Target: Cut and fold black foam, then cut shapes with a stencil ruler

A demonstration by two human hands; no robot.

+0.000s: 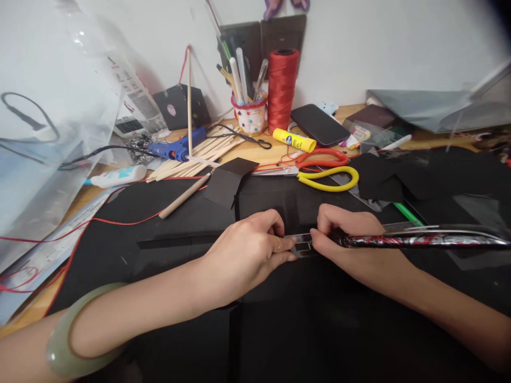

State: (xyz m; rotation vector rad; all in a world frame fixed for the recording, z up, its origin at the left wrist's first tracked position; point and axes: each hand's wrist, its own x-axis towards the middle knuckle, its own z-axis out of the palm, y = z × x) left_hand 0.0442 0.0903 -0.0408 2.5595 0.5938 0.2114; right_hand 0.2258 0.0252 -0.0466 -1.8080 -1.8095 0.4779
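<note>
My left hand (255, 247) presses its fingertips on a clear strip (304, 238), likely a ruler, lying on black sheets (279, 324). Its fingers are bent and close together. Just right of it, my right hand (343, 234) is closed around a long dark patterned tool (419, 238) that extends to the right; its tip is hidden by the fingers. A small black piece with a pale outline (303, 247) shows at the strip between both hands.
Behind the hands lie yellow-handled scissors (329, 178), a folded black paper piece (229, 181), a wooden stick (186, 196), a glue stick (294, 140), a blue glue gun (178, 144) and a phone (319, 125). A red spool (282, 90) stands by a pen cup (250, 114).
</note>
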